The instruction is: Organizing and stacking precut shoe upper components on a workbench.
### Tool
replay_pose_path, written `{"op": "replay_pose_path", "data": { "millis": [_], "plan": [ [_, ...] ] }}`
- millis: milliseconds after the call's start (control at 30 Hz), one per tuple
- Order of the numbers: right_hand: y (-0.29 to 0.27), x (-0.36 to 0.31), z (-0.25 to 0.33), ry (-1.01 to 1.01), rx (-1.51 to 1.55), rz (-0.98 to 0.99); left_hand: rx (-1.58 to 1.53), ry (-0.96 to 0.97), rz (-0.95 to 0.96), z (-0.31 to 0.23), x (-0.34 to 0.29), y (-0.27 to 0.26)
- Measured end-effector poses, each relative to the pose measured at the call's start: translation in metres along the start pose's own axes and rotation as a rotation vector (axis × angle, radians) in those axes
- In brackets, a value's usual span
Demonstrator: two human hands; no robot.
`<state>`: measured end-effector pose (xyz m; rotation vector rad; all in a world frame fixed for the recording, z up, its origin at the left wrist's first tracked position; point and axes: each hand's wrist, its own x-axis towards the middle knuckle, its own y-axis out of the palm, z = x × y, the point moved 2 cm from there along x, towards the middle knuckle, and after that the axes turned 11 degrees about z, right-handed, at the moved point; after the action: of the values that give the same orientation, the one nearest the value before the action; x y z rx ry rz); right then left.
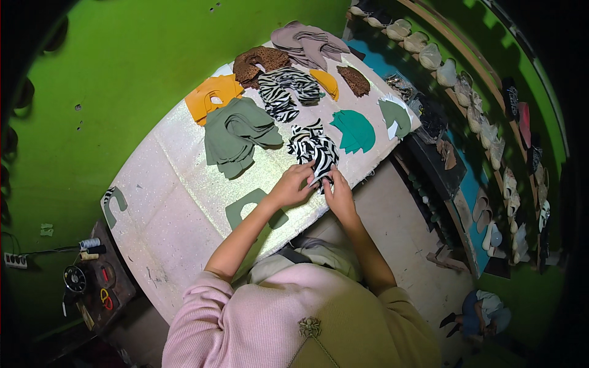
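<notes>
A stack of black-and-white zebra-print cut pieces [313, 142] lies near the table's right edge. My left hand [297, 185] is closed on the near end of it, with bent fingers at its left side. From the other side my right hand [338, 192] grips the same end, thumb and fingers close together. The hands nearly meet there, and their fingers hide part of the lowest piece. Just left of my left forearm lies a single green curved piece [243, 205], partly covered by the arm. A teal stack [356, 130] sits to the right of the zebra-print pieces.
The pale glittery table [159, 214] also bears green [236, 132], orange [213, 97], leopard-print [261, 64] and mauve [307, 43] stacks. Shelves with shoes [429, 56] curve along the right. A small stand with scissors [106, 299] is at lower left. A person [488, 313] sits at lower right.
</notes>
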<state>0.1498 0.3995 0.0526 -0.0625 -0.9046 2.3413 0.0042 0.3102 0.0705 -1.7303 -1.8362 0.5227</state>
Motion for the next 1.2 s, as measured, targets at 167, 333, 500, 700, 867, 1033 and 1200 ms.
{"op": "replay_pose_path", "data": {
  "millis": [167, 333, 500, 700, 867, 1033, 1200],
  "plan": [
    [-0.008, 0.001, 0.002, -0.011, -0.04, 0.107, 0.008, -0.003, -0.09, -0.005, -0.013, -0.008],
    [-0.011, 0.007, 0.036, -0.05, -0.168, 0.247, 0.01, -0.096, -0.237, -0.009, -0.041, -0.012],
    [-0.001, 0.02, 0.071, -0.14, -0.121, 0.299, -0.062, -0.214, -0.396, -0.007, -0.08, -0.02],
    [0.034, 0.037, 0.09, -0.244, -0.049, 0.49, -0.111, -0.349, -0.572, -0.01, -0.131, -0.029],
    [0.065, 0.049, 0.104, -0.34, -0.068, 0.643, -0.128, -0.45, -0.735, 0.002, -0.168, -0.026],
    [0.096, 0.071, 0.109, -0.44, -0.076, 0.773, -0.026, -0.614, -0.813, 0.007, -0.199, -0.032],
    [0.12, 0.089, 0.116, -0.522, -0.172, 0.816, 0.179, -0.724, -0.83, 0.003, -0.211, -0.01]
  ]
}}
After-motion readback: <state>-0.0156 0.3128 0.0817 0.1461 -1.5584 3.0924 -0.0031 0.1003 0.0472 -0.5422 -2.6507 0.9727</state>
